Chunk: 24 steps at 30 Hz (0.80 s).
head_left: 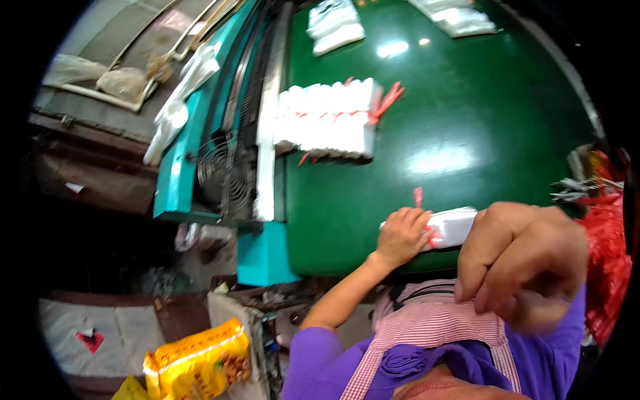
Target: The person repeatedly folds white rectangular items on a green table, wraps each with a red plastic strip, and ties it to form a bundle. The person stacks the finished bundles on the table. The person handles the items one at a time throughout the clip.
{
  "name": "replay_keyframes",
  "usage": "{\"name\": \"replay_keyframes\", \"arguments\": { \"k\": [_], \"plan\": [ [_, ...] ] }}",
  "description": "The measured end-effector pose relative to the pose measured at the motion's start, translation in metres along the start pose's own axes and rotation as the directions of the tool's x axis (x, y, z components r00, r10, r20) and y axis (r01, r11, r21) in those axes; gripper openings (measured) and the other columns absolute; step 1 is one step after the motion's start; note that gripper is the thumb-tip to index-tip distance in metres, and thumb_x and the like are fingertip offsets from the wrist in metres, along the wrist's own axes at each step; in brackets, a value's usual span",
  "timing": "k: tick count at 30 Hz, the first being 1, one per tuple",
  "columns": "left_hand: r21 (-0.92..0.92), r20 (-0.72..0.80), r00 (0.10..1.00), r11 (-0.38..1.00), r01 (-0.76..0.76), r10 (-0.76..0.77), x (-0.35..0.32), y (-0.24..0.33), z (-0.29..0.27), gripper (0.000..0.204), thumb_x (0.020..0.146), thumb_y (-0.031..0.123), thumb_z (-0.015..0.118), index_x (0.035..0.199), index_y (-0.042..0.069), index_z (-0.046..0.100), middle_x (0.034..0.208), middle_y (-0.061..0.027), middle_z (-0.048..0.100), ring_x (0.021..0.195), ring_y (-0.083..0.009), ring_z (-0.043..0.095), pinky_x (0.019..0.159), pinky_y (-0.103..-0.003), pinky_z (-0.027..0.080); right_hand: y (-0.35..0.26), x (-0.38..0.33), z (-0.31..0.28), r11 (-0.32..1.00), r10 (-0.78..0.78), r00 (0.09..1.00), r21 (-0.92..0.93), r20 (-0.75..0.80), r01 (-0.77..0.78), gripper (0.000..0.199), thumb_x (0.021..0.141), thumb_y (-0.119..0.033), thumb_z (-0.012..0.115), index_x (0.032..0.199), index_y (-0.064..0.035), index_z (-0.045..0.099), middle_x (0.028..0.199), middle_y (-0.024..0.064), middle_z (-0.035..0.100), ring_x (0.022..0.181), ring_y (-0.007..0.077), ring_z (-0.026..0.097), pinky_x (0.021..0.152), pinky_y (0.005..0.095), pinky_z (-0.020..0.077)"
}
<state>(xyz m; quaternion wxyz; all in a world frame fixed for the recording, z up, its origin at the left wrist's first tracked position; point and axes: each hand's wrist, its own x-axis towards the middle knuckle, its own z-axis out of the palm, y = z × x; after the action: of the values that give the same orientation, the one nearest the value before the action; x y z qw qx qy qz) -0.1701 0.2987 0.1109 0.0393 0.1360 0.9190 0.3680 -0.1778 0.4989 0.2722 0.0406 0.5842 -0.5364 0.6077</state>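
Note:
At the near edge of the green table [507, 127], my left hand [404, 235] grips the left end of a flat bundle of whitish plastic bags [453, 225]. A red tie [432, 237] lies around this bundle beside my fingers, and a short red end sticks up beyond my hand. My right hand [523, 263] is raised close to the camera, above the bundle's right end. Its fingers are curled closed, and whatever they may hold is hidden. Farther off on the left side of the table sits a row of similar white bundles [327, 120] tied with red strips.
More plastic bags [335, 27] lie at the table's far end. A turquoise machine frame [179, 167] with a wire fan guard [227, 177] runs along the left. Red plastic strips [605, 257] hang at the right edge. A yellow package [200, 360] lies at lower left.

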Motion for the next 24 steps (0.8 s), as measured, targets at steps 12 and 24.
{"name": "replay_keyframes", "arguments": {
  "k": [12, 24],
  "plan": [
    [0.322, -0.214, 0.898, 0.896, -0.307, 0.385, 0.019, -0.040, 0.046, 0.031, 0.079, 0.023, 0.068, 0.105, 0.005, 0.062, 0.097, -0.0084, 0.060, 0.086, -0.0261, 0.057, 0.071, -0.037, 0.046, 0.023, 0.045, 0.043, 0.940, -0.178, 0.975, 0.316, 0.134, 0.128, 0.019, 0.076, -0.004, 0.065, 0.094, -0.0010, 0.059, 0.086, 0.0136, 0.062, 0.075, 0.0246, 0.062, 0.066, 0.0336, 0.0498],
    [0.353, -0.218, 0.893, 0.885, -0.305, 0.395, 0.014, -0.041, 0.042, 0.031, 0.080, 0.024, 0.066, 0.104, 0.005, 0.062, 0.097, -0.0089, 0.061, 0.086, -0.0253, 0.057, 0.071, -0.037, 0.046, 0.018, 0.036, 0.041, 0.946, -0.154, 0.980, 0.306, 0.126, 0.109, 0.022, 0.080, -0.007, 0.062, 0.101, 0.0001, 0.058, 0.091, 0.0158, 0.063, 0.081, 0.0270, 0.063, 0.071, 0.0354, 0.0501]
  ]
}}
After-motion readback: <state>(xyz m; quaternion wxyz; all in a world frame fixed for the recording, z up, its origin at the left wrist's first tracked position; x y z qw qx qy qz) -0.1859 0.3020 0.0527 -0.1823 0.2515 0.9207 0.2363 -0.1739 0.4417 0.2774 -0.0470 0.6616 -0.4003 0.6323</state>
